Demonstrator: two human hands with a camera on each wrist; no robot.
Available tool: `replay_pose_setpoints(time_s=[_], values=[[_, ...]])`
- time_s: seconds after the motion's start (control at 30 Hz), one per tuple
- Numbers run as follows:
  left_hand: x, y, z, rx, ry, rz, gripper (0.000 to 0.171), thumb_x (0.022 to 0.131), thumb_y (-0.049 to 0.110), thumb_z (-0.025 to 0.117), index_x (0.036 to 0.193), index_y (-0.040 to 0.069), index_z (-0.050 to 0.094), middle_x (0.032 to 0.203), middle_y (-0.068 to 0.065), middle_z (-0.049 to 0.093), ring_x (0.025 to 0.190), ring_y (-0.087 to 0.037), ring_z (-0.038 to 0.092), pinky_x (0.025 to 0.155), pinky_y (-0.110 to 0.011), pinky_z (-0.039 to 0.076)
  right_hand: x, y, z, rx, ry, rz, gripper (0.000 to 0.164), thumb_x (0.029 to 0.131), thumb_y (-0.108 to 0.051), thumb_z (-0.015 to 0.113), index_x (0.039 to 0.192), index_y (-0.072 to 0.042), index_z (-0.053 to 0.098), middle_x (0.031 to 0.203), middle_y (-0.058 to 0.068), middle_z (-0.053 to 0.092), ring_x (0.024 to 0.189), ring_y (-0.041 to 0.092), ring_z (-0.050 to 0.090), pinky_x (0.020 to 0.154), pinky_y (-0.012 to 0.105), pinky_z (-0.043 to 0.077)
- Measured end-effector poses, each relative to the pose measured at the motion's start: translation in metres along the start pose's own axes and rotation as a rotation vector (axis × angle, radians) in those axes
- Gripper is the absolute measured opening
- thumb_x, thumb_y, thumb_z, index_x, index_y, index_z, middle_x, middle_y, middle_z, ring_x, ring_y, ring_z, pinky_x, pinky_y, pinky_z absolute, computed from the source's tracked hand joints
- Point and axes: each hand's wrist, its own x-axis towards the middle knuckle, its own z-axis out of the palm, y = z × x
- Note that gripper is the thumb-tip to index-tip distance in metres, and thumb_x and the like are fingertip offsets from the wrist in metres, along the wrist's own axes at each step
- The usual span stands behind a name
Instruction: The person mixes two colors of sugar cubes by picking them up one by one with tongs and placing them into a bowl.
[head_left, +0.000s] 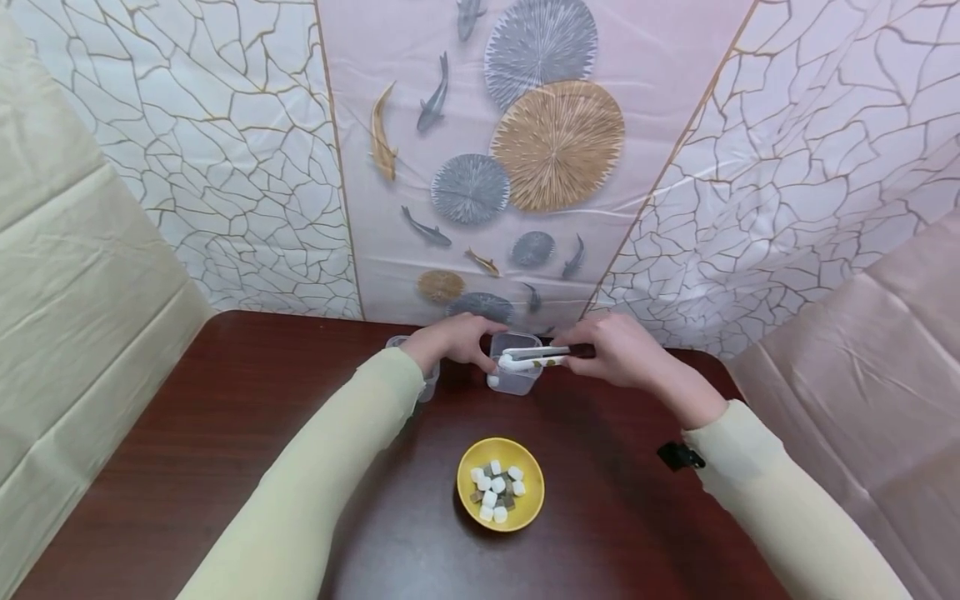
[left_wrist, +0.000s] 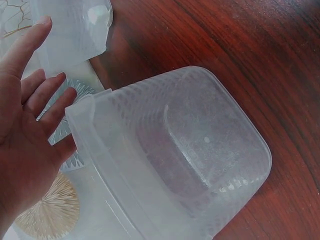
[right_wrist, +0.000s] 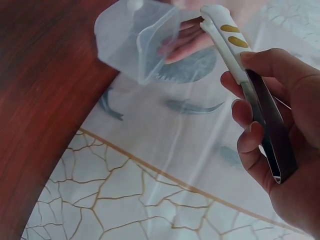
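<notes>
My right hand [head_left: 618,348] grips a pair of tongs [right_wrist: 235,45] with white, gold-marked arms and a dark metal handle. The white tips of the tongs lie over a clear plastic container [head_left: 517,383] at the back of the table; I cannot tell whether they pinch anything. A white cube [head_left: 492,381] shows low in that container. At the container's left side is my left hand [head_left: 459,337], thumb and fingers spread apart. In the right wrist view, the left fingers [right_wrist: 187,47] appear behind the container's wall.
Another clear plastic container [left_wrist: 200,135] stands just left of the first, partly under my left wrist in the head view. Nearer to me, a yellow bowl [head_left: 467,454] holds several white cubes [head_left: 498,484] and brown cubes [head_left: 508,502]. Patterned cloth [head_left: 480,125] hangs behind the dark wooden table [head_left: 247,400].
</notes>
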Motion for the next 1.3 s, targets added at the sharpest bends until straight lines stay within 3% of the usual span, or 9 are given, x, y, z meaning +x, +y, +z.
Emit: replay_pose_setpoints(time_s=[0.27, 0.47, 0.9, 1.13, 1.3], values=[[-0.001, 0.002, -0.001, 0.001, -0.005, -0.005, 0.080, 0.096, 0.038, 0.081, 0.165, 0.021, 0.044, 0.163, -0.009, 0.050, 0.152, -0.030, 0.042, 0.123, -0.044, 0.039, -0.027, -0.028, -0.007, 0.041, 0.021, -0.075, 0.025, 0.085, -0.009, 0.082, 0.107, -0.020, 0.085, 0.091, -0.007, 0.076, 0.079, 0.009, 0.066, 0.068, 0.038, 0.055], [0.000, 0.000, 0.000, 0.000, 0.002, -0.005, 0.079, 0.097, 0.038, 0.081, 0.164, 0.020, 0.045, 0.162, -0.009, 0.052, 0.151, -0.030, 0.044, 0.123, -0.043, 0.039, -0.042, -0.045, -0.003, 0.060, -0.009, -0.137, 0.024, 0.083, -0.011, 0.085, 0.105, -0.021, 0.085, 0.082, -0.014, 0.069, 0.074, 0.006, 0.060, 0.064, 0.029, 0.051], [-0.001, 0.001, -0.002, -0.002, -0.002, -0.010, 0.080, 0.096, 0.039, 0.081, 0.165, 0.020, 0.044, 0.163, -0.009, 0.050, 0.153, -0.031, 0.042, 0.123, -0.043, 0.038, -0.056, -0.050, 0.009, 0.088, -0.087, -0.133, 0.025, 0.081, -0.009, 0.084, 0.103, -0.022, 0.084, 0.080, -0.021, 0.064, 0.072, 0.001, 0.055, 0.060, 0.023, 0.046], [-0.001, 0.001, -0.003, -0.011, -0.002, -0.008, 0.080, 0.096, 0.039, 0.082, 0.164, 0.020, 0.045, 0.162, -0.009, 0.052, 0.152, -0.030, 0.043, 0.123, -0.043, 0.038, -0.056, -0.055, 0.011, 0.095, -0.170, -0.106, 0.025, 0.081, -0.010, 0.081, 0.102, -0.023, 0.084, 0.079, -0.020, 0.064, 0.073, 0.000, 0.054, 0.062, 0.021, 0.046], [0.000, 0.002, -0.002, 0.001, -0.007, -0.012, 0.080, 0.096, 0.039, 0.081, 0.165, 0.020, 0.045, 0.162, -0.008, 0.051, 0.152, -0.030, 0.042, 0.123, -0.042, 0.038, -0.057, -0.054, 0.010, 0.114, -0.174, -0.087, 0.026, 0.080, -0.014, 0.082, 0.105, -0.024, 0.084, 0.079, -0.018, 0.065, 0.072, 0.003, 0.057, 0.062, 0.022, 0.046]])
